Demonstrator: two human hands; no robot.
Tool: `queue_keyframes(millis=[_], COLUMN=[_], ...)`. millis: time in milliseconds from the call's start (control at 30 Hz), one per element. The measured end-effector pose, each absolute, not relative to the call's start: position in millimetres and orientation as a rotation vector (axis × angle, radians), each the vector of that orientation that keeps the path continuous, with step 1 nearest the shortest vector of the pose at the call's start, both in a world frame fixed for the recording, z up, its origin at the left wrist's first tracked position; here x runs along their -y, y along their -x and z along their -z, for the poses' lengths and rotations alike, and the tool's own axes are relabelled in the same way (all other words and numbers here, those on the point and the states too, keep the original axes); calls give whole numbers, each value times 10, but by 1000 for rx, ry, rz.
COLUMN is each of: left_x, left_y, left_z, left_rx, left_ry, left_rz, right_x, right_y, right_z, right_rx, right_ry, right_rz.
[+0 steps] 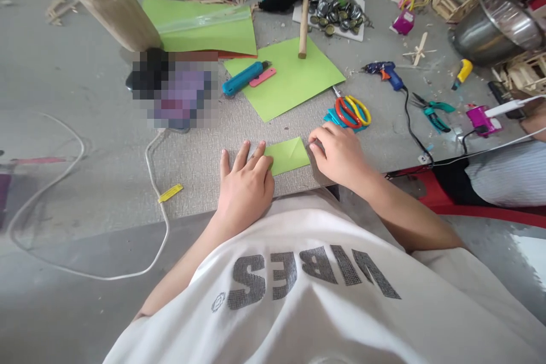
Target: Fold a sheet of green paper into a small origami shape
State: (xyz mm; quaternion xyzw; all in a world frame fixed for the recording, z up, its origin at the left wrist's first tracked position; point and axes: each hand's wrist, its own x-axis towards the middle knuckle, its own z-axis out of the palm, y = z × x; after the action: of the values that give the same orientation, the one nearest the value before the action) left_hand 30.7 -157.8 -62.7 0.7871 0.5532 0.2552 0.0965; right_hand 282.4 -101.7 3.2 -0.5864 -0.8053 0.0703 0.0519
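Note:
A small folded strip of light green paper (285, 156) lies near the table's front edge, with a diagonal crease toward its right end. My left hand (246, 185) rests palm down on its left end, fingers stretched out and spread, covering that end. Just beyond the paper's right end is my right hand (339, 153), its fingers loosely curled and its thumb a little apart from them. I see nothing in its grip, and whether its fingertips touch the paper's edge I cannot tell. Scissors (353, 112) with red and yellow handles lie just behind my right hand.
A green sheet (298, 85) carries a blue utility knife (244, 78). A glue gun (384, 73), pliers (434, 111) and a steel bowl (497, 28) stand right. Bottle caps (336, 8) are heaped behind. A white cable (160, 210) loops left. Another person's sleeve (507, 173) is at right.

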Motion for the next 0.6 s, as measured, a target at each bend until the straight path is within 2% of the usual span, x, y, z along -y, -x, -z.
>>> queue_keyframes(millis=[200,367,600], left_x=[1609,1638,1662], left_y=[-299,-265,-272], left_z=[687,712,699], left_rx=[-1657,-1609,-1542], left_ry=[-2451,-2553,-2692], left_rz=[-858,-1012,-1072], right_x=[-118,-1199,-1330], right_y=[-2354,-2145,-2144], right_z=[-373,-128,242], right_rx=[2570,2551,2517], right_ry=[1622,1619,1570], right_rz=[-230,-194,-156])
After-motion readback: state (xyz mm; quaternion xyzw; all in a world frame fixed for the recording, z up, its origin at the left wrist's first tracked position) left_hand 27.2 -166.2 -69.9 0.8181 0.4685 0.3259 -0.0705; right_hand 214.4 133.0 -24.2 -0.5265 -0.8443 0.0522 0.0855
